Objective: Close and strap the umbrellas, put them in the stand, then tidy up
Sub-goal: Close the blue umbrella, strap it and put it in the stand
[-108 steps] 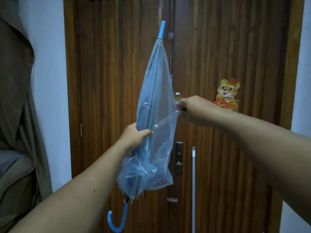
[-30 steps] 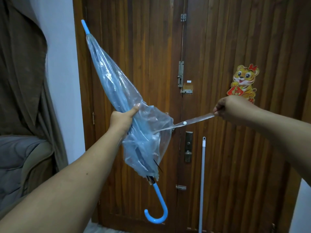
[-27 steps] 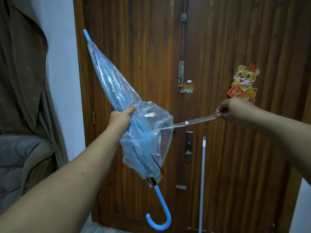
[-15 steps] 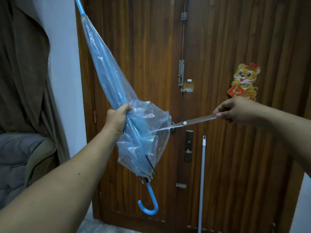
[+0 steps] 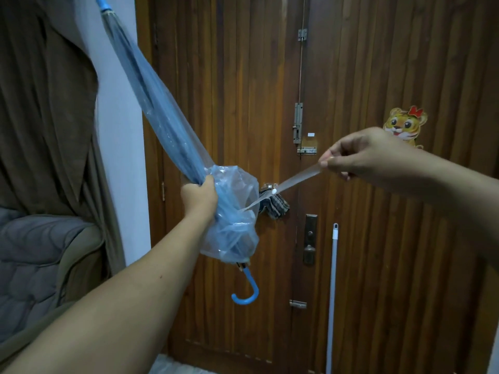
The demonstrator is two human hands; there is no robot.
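Right hand fingertips pinched shut on end of clear strap, pulled taut out to the right, white snap button partway along it. Left hand fisted tight around folded blue see-through umbrella at mid-length, loose canopy bunched below the fist. Umbrella held in the air, tilted, tip up-left at frame top, blue hook handle hanging down. Behind: wooden door, tiger sticker, white pole leaning on it, brown curtain left, grey seat below it.
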